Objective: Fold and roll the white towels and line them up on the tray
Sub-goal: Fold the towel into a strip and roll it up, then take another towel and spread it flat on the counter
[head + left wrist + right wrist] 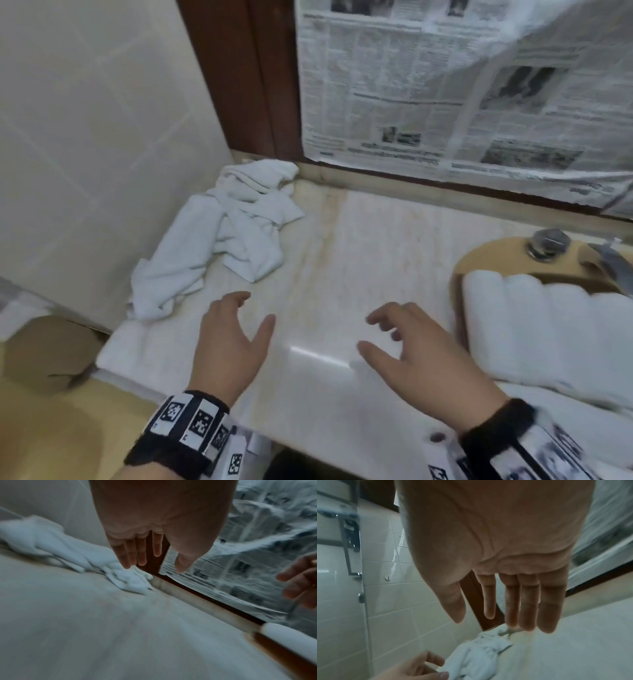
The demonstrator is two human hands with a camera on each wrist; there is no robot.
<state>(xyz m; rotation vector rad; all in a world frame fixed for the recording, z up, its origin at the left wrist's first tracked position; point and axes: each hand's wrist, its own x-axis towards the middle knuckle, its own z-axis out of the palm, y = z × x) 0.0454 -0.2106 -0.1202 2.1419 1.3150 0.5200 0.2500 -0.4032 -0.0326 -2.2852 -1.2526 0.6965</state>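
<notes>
A heap of crumpled white towels (222, 233) lies at the back left of the marble counter (359, 240), against the tiled wall. Several rolled white towels (548, 329) lie side by side on a brown tray (493, 253) at the right. My left hand (255, 308) hovers over the counter just in front of the heap, fingers spread, holding nothing. My right hand (368, 334) hovers beside it, left of the rolls, also with nothing in it. The left wrist view shows the left hand (159, 562) above the heap (56, 547). In the right wrist view the right hand (489, 620) is open over the heap (479, 655).
Newspaper (445, 85) covers the panel behind the counter, next to a dark brown frame (239, 68). A metal fitting (548, 243) stands behind the tray. A tiled wall (85, 120) closes the left side. A round brown object (44, 353) sits below the counter's left edge.
</notes>
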